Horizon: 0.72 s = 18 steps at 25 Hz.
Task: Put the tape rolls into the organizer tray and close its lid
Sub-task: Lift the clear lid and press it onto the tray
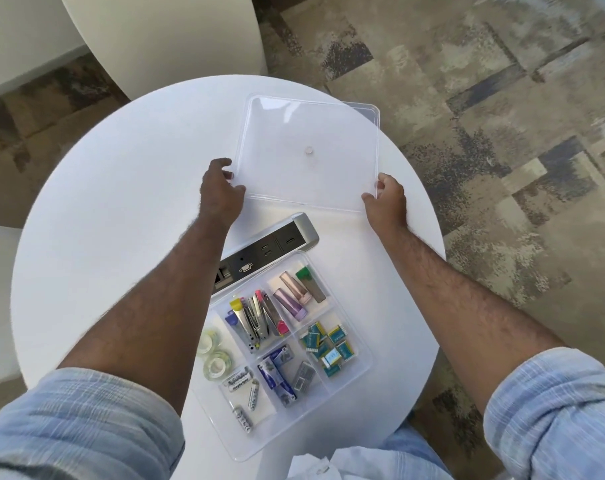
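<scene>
We are gripping the clear lid [311, 150] with our left hand [221, 194] and right hand [387, 200], fingers clamped on its near corners, above the bench [121, 188]; tape rolls [215, 355] are lying in the organizer tray [361, 344].

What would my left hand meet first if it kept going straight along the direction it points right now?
The left hand points away from the body and already grips the near-left corner of the clear plastic lid. Beyond that looks like only bare round white table, though depth is uncertain.
</scene>
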{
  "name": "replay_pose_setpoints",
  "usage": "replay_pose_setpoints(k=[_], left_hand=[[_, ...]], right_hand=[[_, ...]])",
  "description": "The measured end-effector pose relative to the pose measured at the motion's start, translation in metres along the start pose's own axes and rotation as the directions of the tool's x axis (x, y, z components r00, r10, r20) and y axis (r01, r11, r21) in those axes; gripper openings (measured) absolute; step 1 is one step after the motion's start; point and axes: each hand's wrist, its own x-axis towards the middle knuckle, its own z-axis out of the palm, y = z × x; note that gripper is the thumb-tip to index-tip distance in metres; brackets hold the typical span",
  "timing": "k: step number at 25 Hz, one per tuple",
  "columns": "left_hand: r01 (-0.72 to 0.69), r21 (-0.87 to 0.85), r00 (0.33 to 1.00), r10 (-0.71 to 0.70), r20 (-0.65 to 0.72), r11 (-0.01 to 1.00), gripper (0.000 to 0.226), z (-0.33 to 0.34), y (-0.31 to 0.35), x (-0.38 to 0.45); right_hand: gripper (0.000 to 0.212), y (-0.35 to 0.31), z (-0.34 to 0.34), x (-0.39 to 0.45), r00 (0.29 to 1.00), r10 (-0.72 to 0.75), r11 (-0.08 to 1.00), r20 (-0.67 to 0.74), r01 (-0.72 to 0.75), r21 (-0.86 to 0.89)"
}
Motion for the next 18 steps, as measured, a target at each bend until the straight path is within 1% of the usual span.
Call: replay_pose_setpoints(k=[2,5,7,10,12,14,16,18], left_hand=[[0.028,-0.059,0.999,-0.027,0.022,0.998,0.064,-0.006,0.000,-0.002],[0.088,-0.116,0.993,-0.079,0.084,0.989,0.075,-0.017,0.000,-0.010],[0.106,-0.158,0.988,-0.087,0.124,0.982,0.076,-0.024,-0.003,-0.021],[0.062,-0.160,0.986,-0.036,0.162,0.985,0.068,-0.039,-0.005,-0.042],[0.018,-0.185,0.990,0.008,0.140,0.983,0.065,-0.052,-0.005,-0.060],[-0.033,-0.208,0.995,0.052,0.085,0.977,0.060,-0.065,-0.007,-0.079],[-0.084,-0.229,0.995,0.094,0.033,0.970,0.051,-0.077,-0.012,-0.094],[-0.136,-0.233,0.991,0.136,-0.013,0.963,0.042,-0.094,-0.016,-0.107]], right_hand=[[0.054,0.002,-0.005,-0.004,1.000,-0.001,1.000,-0.008,0.001,0.027],[0.058,0.003,-0.015,-0.013,1.000,0.015,0.993,0.007,-0.016,0.119],[0.059,0.004,-0.022,-0.021,0.999,0.006,0.988,0.035,-0.011,0.156],[0.050,0.006,-0.034,-0.035,0.996,-0.046,0.990,0.074,0.035,0.136],[0.052,0.002,-0.041,-0.047,0.992,-0.077,0.985,0.103,0.060,0.162],[0.055,-0.004,-0.048,-0.061,0.988,-0.119,0.975,0.094,0.098,0.200],[0.050,-0.009,-0.053,-0.071,0.985,-0.164,0.966,0.055,0.149,0.209],[0.040,-0.018,-0.059,-0.083,0.979,-0.201,0.955,0.034,0.188,0.231]])
